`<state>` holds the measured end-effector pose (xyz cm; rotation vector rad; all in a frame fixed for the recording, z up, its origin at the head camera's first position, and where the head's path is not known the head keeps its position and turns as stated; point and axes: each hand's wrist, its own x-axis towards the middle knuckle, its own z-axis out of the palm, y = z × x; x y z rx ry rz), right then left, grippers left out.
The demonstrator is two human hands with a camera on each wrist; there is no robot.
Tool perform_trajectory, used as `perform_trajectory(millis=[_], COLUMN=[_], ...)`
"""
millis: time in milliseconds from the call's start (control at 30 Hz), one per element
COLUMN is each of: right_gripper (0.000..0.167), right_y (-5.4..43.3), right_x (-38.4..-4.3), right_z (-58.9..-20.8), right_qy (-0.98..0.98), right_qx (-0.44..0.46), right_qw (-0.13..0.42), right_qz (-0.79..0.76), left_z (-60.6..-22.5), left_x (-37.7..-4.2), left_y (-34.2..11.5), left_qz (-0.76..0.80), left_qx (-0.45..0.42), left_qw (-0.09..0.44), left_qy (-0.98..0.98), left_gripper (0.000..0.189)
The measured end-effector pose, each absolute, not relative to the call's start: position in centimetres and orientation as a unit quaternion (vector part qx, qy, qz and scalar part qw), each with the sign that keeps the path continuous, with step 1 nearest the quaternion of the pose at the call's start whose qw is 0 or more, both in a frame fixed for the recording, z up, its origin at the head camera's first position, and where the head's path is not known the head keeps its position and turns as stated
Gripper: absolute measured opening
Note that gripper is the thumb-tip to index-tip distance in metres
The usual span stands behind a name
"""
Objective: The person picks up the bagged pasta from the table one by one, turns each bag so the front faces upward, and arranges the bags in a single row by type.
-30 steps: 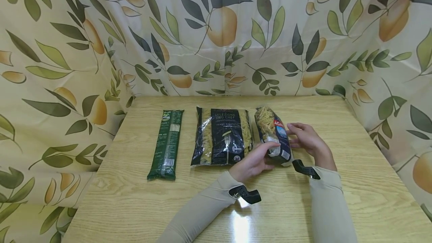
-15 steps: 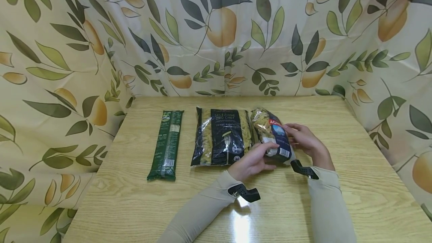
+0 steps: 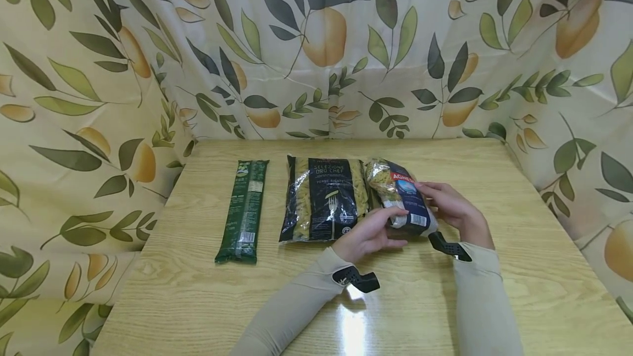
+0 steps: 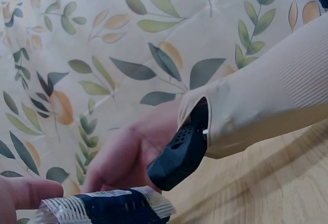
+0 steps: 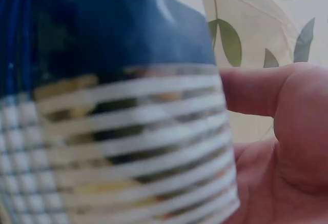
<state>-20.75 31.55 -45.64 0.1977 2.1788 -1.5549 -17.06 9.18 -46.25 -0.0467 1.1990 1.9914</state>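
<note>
A clear and dark blue bag of pasta (image 3: pixel 409 194) with a red label is held between my two hands at the right of the row. My left hand (image 3: pixel 370 235) grips its near left corner, thumb on top and fingers below. My right hand (image 3: pixel 452 207) holds the right side, its fingertips on the printed front. In the left wrist view the bag's striped end (image 4: pixel 113 206) lies between both hands. Close up, the right wrist view shows the striped bag (image 5: pixel 138 147) with my left hand (image 5: pixel 287 126) behind it. The bag's underside is hidden.
Just left of the held bag lies a larger black and clear bag of penne (image 3: pixel 332 199). Farther left is a slim green packet (image 3: pixel 243 210). All are on a wooden table (image 3: pixel 178 290), with a leaf-and-fruit patterned curtain (image 3: pixel 326 87) behind and at both sides.
The held pasta bag has turned and its top has swung left toward the penne bag, so more of its printed front shows. My right hand has shifted slightly; my left hand has barely moved.
</note>
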Motion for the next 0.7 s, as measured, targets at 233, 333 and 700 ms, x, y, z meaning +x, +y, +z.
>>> perform_trajectory(millis=[233,333,700], right_gripper=[0.082,0.081,0.077], right_y=[31.9,32.2,32.9], right_x=[-20.4,-20.3,-19.9], right_z=[-45.1,-45.1,-45.0], right_qy=[0.775,0.775,0.790], right_qx=[0.067,0.064,0.077], right_qw=[0.218,0.207,0.182], right_qz=[-0.589,-0.594,-0.581], left_z=[-46.3,-46.4,-46.3], left_x=[-17.4,-17.7,-17.4], left_y=[8.9,9.0,9.3], left_qz=[0.799,0.804,0.799], left_qx=[-0.026,-0.031,-0.024], left_qw=[0.387,0.385,0.354], left_qy=[0.459,0.453,0.486], left_gripper=[0.037,0.040,0.041])
